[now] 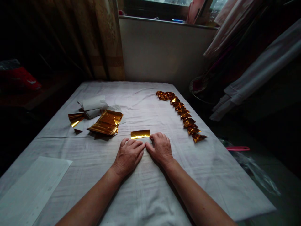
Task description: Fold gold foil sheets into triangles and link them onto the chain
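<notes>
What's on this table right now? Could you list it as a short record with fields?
surface: table under a white cloth
left hand: flat on the cloth, fingertips at the gold strip
right hand: flat, fingertips at the strip's right end
strip: gold foil folded to a narrow band, lying flat
left of hands: gold sheets, white paper wad
right of hands: row of folded gold pieces
near left corner: white sheet

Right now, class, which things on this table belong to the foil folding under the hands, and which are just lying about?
In the work:
left hand and right hand, pressing flat
gold foil strip
stack of gold sheets
row of folded gold pieces

Lying about:
white paper sheet
white wad
red bag
</notes>
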`<state>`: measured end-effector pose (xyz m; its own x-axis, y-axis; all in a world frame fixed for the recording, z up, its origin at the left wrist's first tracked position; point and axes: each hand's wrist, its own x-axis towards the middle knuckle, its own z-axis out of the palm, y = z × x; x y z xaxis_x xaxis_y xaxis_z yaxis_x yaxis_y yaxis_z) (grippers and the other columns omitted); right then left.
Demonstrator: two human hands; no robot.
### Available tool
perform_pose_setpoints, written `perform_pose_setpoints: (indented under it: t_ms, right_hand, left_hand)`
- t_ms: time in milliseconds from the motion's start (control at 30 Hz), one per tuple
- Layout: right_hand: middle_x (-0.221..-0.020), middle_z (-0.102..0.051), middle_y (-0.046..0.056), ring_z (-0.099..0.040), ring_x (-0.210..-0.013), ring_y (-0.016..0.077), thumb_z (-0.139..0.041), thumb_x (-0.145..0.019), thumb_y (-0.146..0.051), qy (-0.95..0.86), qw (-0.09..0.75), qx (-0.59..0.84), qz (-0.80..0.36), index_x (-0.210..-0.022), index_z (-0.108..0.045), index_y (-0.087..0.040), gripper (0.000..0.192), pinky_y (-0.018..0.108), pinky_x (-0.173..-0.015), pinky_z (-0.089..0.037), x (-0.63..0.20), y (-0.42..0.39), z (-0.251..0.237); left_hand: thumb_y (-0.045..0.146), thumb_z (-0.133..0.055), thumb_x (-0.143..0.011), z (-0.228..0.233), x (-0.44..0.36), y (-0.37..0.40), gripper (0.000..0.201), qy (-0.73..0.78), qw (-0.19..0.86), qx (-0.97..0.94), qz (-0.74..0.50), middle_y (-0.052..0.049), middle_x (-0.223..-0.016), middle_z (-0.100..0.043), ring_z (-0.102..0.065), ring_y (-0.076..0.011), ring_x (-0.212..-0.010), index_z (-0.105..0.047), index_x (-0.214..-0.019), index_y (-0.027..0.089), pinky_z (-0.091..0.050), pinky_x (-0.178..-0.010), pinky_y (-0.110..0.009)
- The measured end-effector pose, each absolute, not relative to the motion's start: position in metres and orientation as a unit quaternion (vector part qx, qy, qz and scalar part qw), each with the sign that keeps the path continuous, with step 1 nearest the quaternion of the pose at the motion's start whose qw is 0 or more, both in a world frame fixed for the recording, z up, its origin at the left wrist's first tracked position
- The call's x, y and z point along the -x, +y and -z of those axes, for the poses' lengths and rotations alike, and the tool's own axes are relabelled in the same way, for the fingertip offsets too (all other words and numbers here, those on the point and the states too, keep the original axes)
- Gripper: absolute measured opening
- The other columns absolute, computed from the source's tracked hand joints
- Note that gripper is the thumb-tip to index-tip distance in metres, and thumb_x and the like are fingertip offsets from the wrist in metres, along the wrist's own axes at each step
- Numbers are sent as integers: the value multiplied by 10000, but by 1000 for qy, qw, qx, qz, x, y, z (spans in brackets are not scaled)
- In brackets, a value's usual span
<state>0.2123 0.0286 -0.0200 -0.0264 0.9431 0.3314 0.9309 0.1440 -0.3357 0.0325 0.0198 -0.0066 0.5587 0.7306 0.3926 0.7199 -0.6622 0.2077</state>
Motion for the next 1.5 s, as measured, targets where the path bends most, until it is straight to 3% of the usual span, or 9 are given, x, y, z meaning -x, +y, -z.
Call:
perform_pose_setpoints:
  t_ms: [567, 867, 1000, 1200, 1500]
  right_hand:
    - [-937, -662, 51, -581, -902, 227, -613, -861, -217, -709, 302, 632, -79, -925, -633, -223, 67, 337, -804, -415, -229, 32, 30]
    - [-999, -679, 69, -599, -940, 237, -598, -870, -247, -711, 323, 619, -81, -1054, -647, -221, 191, 360, -840, -443, -230, 31, 31]
    - [-1017, -681, 77, -600, -952, 242, -640, -854, -295, -715, 314, 619, -87, -1125, -638, -204, 286, 369, -861, -450, -230, 30, 30]
    - [-1023, -686, 67, -610, -949, 233, -672, -822, -290, -716, 338, 603, -95, -1106, -645, -219, 293, 367, -850, -465, -232, 29, 30]
    - [-1034, -685, 58, -623, -969, 228, -686, -797, -213, -725, 358, 580, -103, -1041, -704, -244, 246, 375, -874, -469, -232, 27, 30]
  left_hand:
    - [238, -491, -961, 14, -2, 17, 261, 414, -7, -878, -241, -33, -1144, -747, -664, -239, -1092, -702, -1113, 258, -315, -1055, -478]
    - [246, -485, -959, 13, 8, 15, 249, 435, -9, -863, -258, -43, -1128, -750, -677, -243, -1065, -700, -1086, 250, -334, -1049, -486]
    - [259, -502, -952, 17, 6, 17, 280, 462, -21, -844, -271, -88, -1226, -704, -644, -256, -1130, -634, -1195, 214, -341, -1054, -491]
    - [330, -582, -906, 28, 4, 23, 479, 488, -32, -827, -276, -146, -1352, -613, -557, -303, -1247, -516, -1360, 193, -357, -1081, -501]
    - [250, -622, -881, 24, -2, 29, 209, 490, 27, -832, -259, -71, -1291, -664, -570, -282, -1232, -692, -1076, 279, -371, -1039, -520]
